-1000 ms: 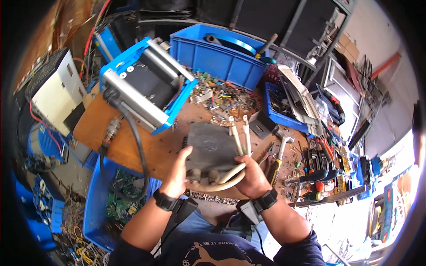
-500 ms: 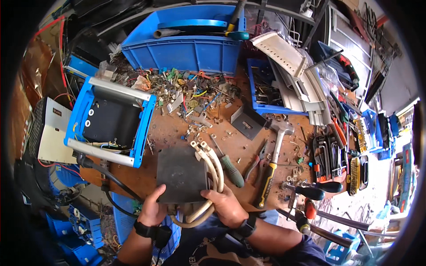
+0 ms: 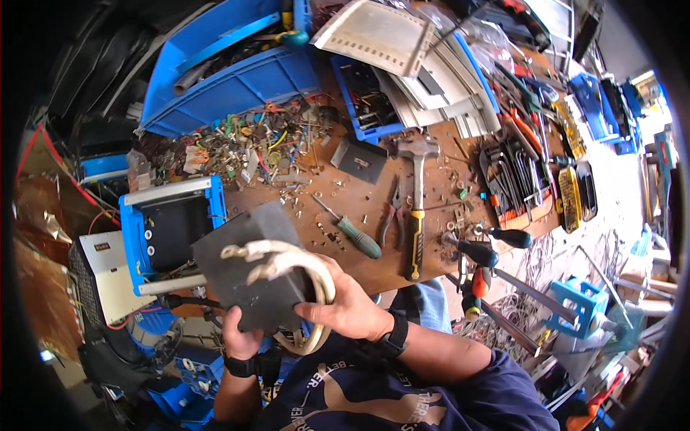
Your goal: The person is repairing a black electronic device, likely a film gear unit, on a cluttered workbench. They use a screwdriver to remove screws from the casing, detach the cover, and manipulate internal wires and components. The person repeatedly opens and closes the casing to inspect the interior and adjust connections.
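A dark grey flat-faced metal box [image 3: 262, 305] hangs tilted between my hands, over the near left edge of the wooden bench. Thick cream cables [image 3: 316, 269] with metal lugs at their ends loop from its underside and lie across its face. My left hand [image 3: 242, 337] grips the lower left edge, thumb on the face. My right hand [image 3: 348, 305] is closed on the lower right side, with its thumb on the box and the cables running beside it. Fingers under the box are hidden. Behind it stands a blue-framed open case [image 3: 213, 197].
On the bench [image 3: 309, 215] lie a green-handled screwdriver [image 3: 358, 238], pliers [image 3: 392, 215], a hammer [image 3: 417, 237] and a black bracket [image 3: 359, 159]. Scrap parts [image 3: 237, 147] spread before a large blue bin [image 3: 237, 90]. A hex key set [image 3: 519, 176] lies right.
The box has been lifted and tilted left, towards the blue-framed case, still in both hands. The cable ends now lie across its face. My view has swung to the right.
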Demonstrator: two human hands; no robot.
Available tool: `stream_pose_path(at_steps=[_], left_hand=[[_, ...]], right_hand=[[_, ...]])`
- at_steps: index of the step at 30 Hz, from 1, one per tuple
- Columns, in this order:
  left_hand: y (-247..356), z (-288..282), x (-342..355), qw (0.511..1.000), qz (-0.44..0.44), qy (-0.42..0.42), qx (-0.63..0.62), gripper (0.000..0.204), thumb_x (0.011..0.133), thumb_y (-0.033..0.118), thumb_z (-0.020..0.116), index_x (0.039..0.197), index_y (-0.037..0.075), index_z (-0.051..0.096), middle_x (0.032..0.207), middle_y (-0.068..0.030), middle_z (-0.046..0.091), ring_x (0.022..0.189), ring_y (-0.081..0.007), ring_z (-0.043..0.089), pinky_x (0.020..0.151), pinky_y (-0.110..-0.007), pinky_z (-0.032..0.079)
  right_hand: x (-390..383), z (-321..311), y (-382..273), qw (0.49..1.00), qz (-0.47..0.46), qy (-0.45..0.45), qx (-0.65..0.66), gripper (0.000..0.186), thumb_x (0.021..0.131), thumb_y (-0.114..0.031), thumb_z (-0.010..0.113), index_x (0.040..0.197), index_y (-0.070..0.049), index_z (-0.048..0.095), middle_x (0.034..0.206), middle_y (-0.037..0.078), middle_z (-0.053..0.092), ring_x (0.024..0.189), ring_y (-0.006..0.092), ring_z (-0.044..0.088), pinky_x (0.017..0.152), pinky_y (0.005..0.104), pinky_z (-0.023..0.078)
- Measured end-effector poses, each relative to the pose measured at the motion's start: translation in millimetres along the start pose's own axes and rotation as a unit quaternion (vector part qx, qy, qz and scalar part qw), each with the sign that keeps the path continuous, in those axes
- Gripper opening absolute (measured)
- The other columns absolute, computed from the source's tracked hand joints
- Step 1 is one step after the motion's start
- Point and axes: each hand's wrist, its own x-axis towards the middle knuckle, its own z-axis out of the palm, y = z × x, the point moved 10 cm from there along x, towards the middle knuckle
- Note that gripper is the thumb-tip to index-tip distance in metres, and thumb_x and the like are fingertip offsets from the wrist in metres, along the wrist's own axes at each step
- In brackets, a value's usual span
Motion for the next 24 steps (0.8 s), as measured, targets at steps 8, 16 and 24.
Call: stream_pose_path(at_steps=[8,16,24], left_hand=[[-61,-4,21,0.955,-0.264,0.113,-0.076,0.053,0.096,0.044,0.049,0.133,0.006,0.053,0.128,-0.0107,0.062,0.115,-0.028,0.06,0.098,-0.041,0.046],[-61,-18,28,0.944,-0.322,0.075,-0.02,0.054,0.092,0.047,0.055,0.13,0.009,0.055,0.125,-0.0089,0.063,0.109,-0.0288,0.06,0.086,-0.044,0.049],[-28,13,23,0.973,-0.195,0.023,-0.119,0.056,0.096,0.045,0.048,0.136,0.006,0.049,0.131,-0.0121,0.058,0.119,-0.0291,0.055,0.098,-0.043,0.044]], right_hand=[[11,-16,110,0.948,0.263,0.12,0.132,0.038,0.086,-0.013,0.066,0.119,0.001,0.056,0.099,0.008,0.064,0.088,0.0171,0.061,0.079,0.0324,0.052],[21,-16,108,0.958,0.244,0.132,0.072,0.034,0.083,-0.017,0.065,0.111,0.003,0.061,0.094,0.011,0.065,0.084,0.0211,0.062,0.075,0.0362,0.051],[17,10,21,0.99,0.085,0.07,0.086,0.053,0.081,-0.003,0.069,0.13,0.002,0.051,0.109,0.007,0.064,0.097,0.0151,0.06,0.086,0.0308,0.051]])
